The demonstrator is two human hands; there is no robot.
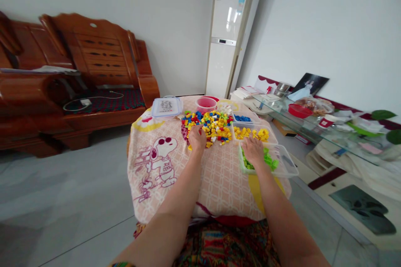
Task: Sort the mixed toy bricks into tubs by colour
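Observation:
A heap of small mixed-colour bricks [213, 127] lies on a small table under a pink cartoon cloth [163, 162]. My left hand [197, 138] rests at the heap's near left edge, fingers curled down onto the bricks; what it holds, if anything, is hidden. My right hand [253, 150] reaches into a clear plastic box [286, 167] of green bricks [269, 160], fingers bent down among them. Beyond it stand a box of yellow bricks [252, 133] and a box of blue bricks [242, 118].
A lidded clear box [166, 107] and a red tub [206, 103] stand at the table's far side. A wooden sofa [72, 79] is at left, a tall white air conditioner [227, 33] behind, and a cluttered glass shelf [316, 123] at right.

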